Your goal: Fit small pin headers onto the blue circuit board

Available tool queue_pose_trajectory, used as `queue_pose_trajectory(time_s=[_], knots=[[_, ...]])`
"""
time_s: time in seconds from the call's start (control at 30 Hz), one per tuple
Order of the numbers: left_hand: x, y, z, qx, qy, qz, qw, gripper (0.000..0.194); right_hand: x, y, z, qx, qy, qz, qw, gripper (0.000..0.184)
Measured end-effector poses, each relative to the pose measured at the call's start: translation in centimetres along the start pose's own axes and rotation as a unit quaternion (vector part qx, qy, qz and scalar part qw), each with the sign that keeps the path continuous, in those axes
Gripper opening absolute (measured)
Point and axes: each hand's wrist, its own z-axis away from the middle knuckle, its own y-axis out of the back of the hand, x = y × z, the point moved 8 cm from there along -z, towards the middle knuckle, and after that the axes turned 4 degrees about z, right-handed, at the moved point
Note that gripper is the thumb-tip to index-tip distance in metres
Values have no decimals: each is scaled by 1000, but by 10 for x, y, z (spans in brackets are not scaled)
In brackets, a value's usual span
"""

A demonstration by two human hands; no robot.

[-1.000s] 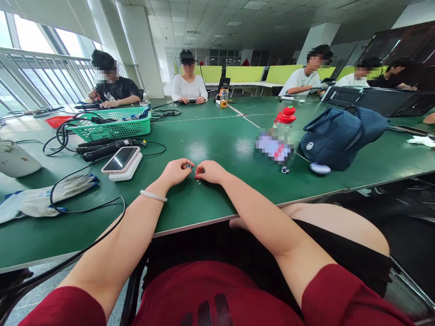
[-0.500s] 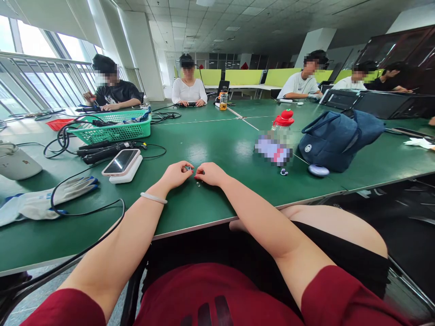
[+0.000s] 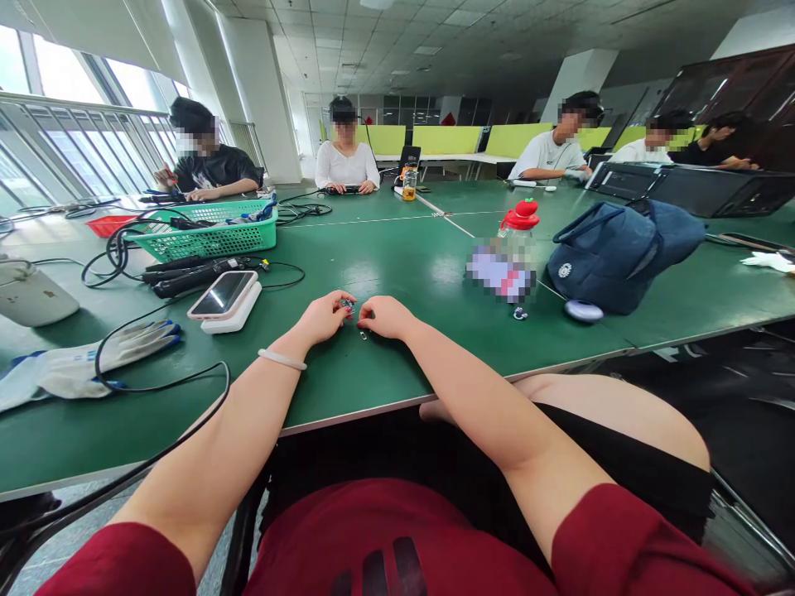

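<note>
Over tabletop (image 3: 385, 257), left fingers (image 3: 339, 296) pinching silvery part (image 3: 349, 307), now clearer, right fingers' (image 3: 368, 312) hold uncertain

This is an office — lime partitions (image 3: 442, 137), green table (image 3: 385, 252), tiled ceiling (image 3: 385, 45).

Table (image 3: 373, 257) is green. Basket (image 3: 204, 245) is lighter green, perforated all over. Bowl (image 3: 110, 226) is red. Glove (image 3: 80, 364) is greyish white, blue at the tips. Phone (image 3: 224, 294) shows a pink rim, dark screen. Bag (image 3: 612, 261) is navy (its round emblem is white). Shirt (image 3: 298, 538) is dark red, black-striped. Bracelet (image 3: 282, 359) is white. Held part (image 3: 349, 306) and clip (image 3: 363, 335) are silvery.
</note>
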Motion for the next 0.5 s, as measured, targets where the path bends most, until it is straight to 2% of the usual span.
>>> queue_pose_trajectory(time_s=[0.23,0.5], knots=[[2,3,1,9,7,15,1000,32,4,1,-1,17,-22,-32,999,15],[7,1,3,3,-11,25,1000,27,9,19,1,125,-47,-156,979,13]])
